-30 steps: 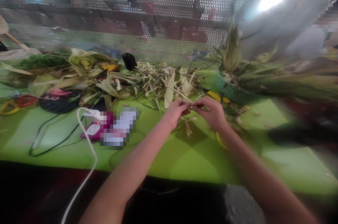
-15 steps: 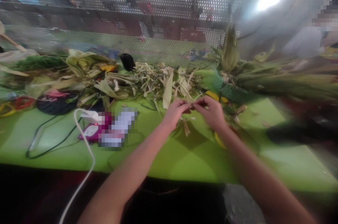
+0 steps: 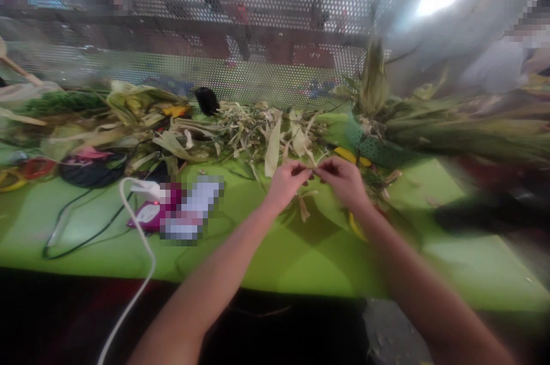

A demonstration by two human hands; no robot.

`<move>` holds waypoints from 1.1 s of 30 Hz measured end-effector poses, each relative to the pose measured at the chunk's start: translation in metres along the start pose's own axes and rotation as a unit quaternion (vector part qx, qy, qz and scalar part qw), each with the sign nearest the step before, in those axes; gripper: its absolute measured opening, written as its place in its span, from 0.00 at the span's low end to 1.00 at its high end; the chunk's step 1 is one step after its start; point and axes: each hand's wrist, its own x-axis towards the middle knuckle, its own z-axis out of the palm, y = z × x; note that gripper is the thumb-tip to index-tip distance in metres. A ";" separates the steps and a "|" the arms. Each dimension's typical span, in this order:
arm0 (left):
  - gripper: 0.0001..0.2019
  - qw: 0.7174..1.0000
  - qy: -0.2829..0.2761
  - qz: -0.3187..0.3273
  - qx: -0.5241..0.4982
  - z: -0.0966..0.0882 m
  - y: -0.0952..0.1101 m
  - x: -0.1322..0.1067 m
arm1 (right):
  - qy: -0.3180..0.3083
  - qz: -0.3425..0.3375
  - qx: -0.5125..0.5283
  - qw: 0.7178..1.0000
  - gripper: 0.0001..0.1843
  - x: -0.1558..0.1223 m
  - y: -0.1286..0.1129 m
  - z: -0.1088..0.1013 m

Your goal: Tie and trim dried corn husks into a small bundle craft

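My left hand and my right hand meet over the green table, thumbs and forefingers pinched together. Between the fingertips is a thin strip of dried corn husk, mostly hidden by the fingers. Just below the hands shows a small pale husk piece; whether it hangs from the strip or lies on the table I cannot tell. Beyond the fingers lies a heap of torn corn husks, with a broad pale husk standing out.
To the left, a white cable runs to a purple box beside a blurred-out phone. A green basket with long husks stands at right. Yellow-handled scissors lie near my right hand. A perforated metal panel closes the back.
Both hands keep their pinch in nearly the same place, with small finger shifts. My right hand's fingers are drawn slightly closer to the left. The things on the table stay put.
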 end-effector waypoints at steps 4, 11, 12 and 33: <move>0.14 0.993 0.021 -0.030 -0.109 0.010 -0.002 0.000 | 0.046 0.038 0.069 0.996 0.13 -0.003 -0.003 0.005; 0.12 0.993 0.066 -0.013 -0.092 0.012 -0.007 0.001 | 0.055 0.078 0.163 0.982 0.14 -0.007 -0.001 0.017; 0.11 0.994 0.075 -0.010 -0.083 0.012 -0.008 0.000 | 0.053 0.082 0.168 0.981 0.15 -0.008 -0.001 0.018; 0.11 0.999 0.046 0.015 -0.023 0.007 -0.011 0.003 | 0.018 0.070 0.135 0.988 0.08 -0.007 0.000 0.016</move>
